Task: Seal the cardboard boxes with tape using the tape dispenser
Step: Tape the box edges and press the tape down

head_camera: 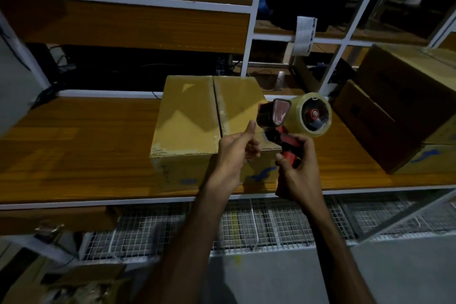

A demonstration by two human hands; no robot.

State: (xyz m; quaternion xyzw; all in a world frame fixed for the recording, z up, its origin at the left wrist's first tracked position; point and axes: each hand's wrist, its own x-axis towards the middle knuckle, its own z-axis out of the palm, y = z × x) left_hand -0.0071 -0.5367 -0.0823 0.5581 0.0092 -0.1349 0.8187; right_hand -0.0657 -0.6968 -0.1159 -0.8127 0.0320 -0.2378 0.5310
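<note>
On the wooden shelf [74, 145] straight ahead of me sits the cardboard box [197, 121], flaps folded shut with the centre seam running away from me. Above its near right corner I have the tape dispenser [293, 121] raised in my right hand [299, 170], fingers wrapped tight round the red-and-black handle, the clear tape roll [314, 114] up and to the right. My left hand [233, 155] hovers just beside the dispenser's front end, fingers curled loosely inward, thumb up near the black head; I cannot tell whether it pinches any tape. More stacked boxes [404, 103] rest at the shelf's right end, well apart.
</note>
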